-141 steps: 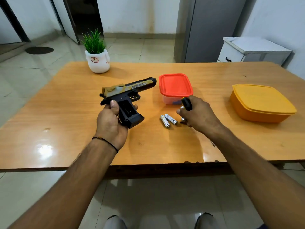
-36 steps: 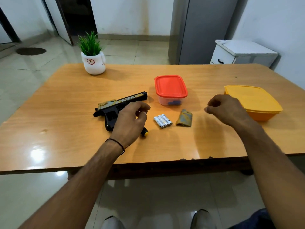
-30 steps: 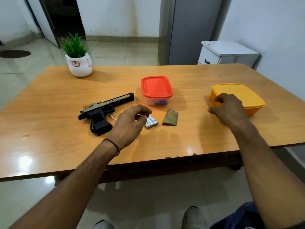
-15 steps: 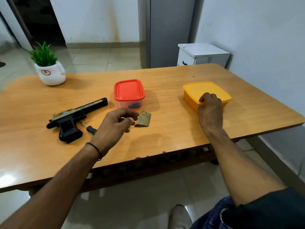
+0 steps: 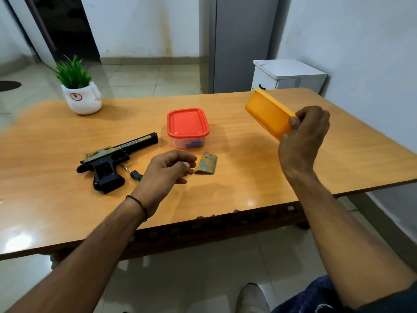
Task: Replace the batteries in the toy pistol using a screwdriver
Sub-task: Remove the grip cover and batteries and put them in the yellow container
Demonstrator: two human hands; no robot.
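1. Head view: the toy pistol [image 5: 117, 160] lies on its side on the left half of the surface [image 5: 248, 177], with its muzzle toward the far edge and its grip toward the near edge.
2. The screwdriver [image 5: 135, 174] lies just right of the grip. Its shaft runs up against the pistol, and the end of its dark handle is hidden behind the left hand [image 5: 165, 171].
3. The left fingers [image 5: 187, 164] are curled with their tips drawn in to the thumb, low over the middle of the surface. I cannot tell whether they pinch anything, and whatever lies under the hand is covered.
4. A camouflage-patterned cover panel [image 5: 206, 166] lies flat just right of those fingertips, on the near side of the red-lidded box [image 5: 188, 126]. Something blue shows dimly through the box wall.
5. The right hand [image 5: 302, 134] grips the yellow container [image 5: 267, 115] clear of the surface above its right side. The container is tilted with its underside toward the camera and its top turned away.
6. A potted plant [image 5: 80, 96] stands near the far left corner.
7. Both forearms are cut off by the bottom of the frame.
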